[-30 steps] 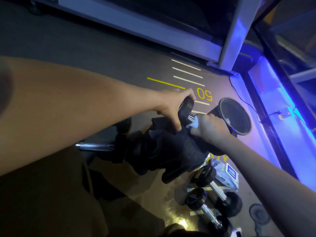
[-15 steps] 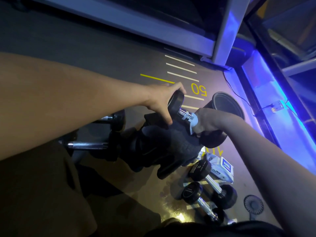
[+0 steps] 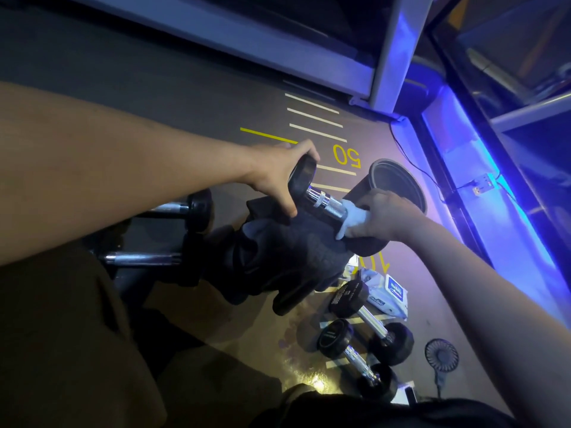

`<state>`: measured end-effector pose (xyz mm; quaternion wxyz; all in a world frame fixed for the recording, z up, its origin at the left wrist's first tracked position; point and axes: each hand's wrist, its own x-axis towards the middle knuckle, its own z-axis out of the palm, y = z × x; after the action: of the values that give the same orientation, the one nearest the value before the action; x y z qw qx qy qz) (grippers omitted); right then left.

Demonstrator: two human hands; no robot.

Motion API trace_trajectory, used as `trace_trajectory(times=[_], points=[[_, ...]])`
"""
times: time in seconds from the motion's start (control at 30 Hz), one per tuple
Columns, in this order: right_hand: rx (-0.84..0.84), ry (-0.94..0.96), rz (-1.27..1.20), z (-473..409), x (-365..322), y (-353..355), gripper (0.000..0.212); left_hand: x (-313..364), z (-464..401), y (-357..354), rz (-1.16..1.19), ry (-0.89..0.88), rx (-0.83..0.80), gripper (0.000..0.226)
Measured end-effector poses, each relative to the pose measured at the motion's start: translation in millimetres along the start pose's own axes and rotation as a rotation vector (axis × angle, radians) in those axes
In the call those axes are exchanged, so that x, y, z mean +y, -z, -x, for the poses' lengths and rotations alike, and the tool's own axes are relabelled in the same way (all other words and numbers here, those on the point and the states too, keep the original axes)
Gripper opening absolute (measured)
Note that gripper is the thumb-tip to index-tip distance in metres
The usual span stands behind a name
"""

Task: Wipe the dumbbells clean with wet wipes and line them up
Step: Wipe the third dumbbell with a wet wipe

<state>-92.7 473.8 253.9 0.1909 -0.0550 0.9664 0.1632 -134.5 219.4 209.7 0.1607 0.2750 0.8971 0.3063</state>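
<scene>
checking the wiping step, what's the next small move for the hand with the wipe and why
Probably slide the right hand with the wet wipe up the handle toward the left hand. The wipe sits at the lower end of the held dumbbell, so the bare chrome stretch above it looks not yet covered.

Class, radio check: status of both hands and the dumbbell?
Left hand grips dumbbell head. Right hand holds wet wipe on the handle. Black gloves lie beneath.
</scene>
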Motion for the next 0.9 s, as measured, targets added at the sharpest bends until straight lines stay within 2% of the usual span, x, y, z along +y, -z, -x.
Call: trace_trajectory(times=[0.07, 0.13, 0.17, 0.23, 0.3, 0.37, 0.47, 0.53, 0.6, 0.73, 0.8, 0.87, 0.9], points=[[-0.029, -0.003, -0.125, 3.8, 5.9, 2.6, 0.073, -0.6, -0.2, -0.1, -0.006, -0.011, 0.005, 0.104], [0.011, 0.032, -0.218, 8.5, 12.0, 6.2, 0.084, -1.1, 0.0, -0.3, -0.013, -0.02, 0.006, 0.104], [0.06, 0.057, -0.264, 10.6, 15.2, 8.0, 0.084, -1.3, -0.1, -0.2, -0.016, -0.019, 0.004, 0.104], [0.173, 0.109, -0.356, 17.4, 12.6, 13.2, 0.07, -0.5, -0.8, 0.2, -0.022, -0.011, -0.003, 0.104], [0.285, 0.17, -0.309, 20.9, 1.2, 13.5, 0.056, 0.9, -1.8, 0.8, -0.032, 0.003, -0.013, 0.105], [0.309, 0.174, -0.103, 20.0, -12.2, 6.2, 0.058, 2.0, -2.4, 1.9, -0.033, 0.015, -0.02, 0.105], [0.266, 0.106, 0.182, 12.4, -16.4, -11.4, 0.058, 1.5, -0.6, 2.4, -0.035, 0.026, -0.024, 0.106], [0.277, 0.107, 0.221, 4.4, -10.5, -18.0, 0.049, 1.1, 0.8, 1.9, -0.04, 0.036, -0.022, 0.106], [0.214, 0.108, 0.169, -2.6, -6.0, -14.1, 0.038, 2.1, 0.9, 2.0, -0.02, 0.045, -0.019, 0.105], [-0.137, 0.032, -0.025, -9.7, -5.6, 12.7, 0.027, 7.8, -0.1, 0.4, -0.03, 0.051, -0.022, 0.103], [-0.227, 0.003, -0.118, -13.1, -6.6, 19.4, 0.024, 8.3, 0.6, -1.1, -0.047, 0.047, -0.016, 0.103], [-0.17, -0.042, -0.086, -11.1, -10.6, 13.6, 0.026, 7.5, 1.7, -0.4, -0.035, 0.046, -0.006, 0.103], [-0.056, -0.07, -0.013, -8.1, -12.5, 5.5, 0.029, 7.5, 2.2, 0.5, -0.032, 0.049, -0.005, 0.104]])
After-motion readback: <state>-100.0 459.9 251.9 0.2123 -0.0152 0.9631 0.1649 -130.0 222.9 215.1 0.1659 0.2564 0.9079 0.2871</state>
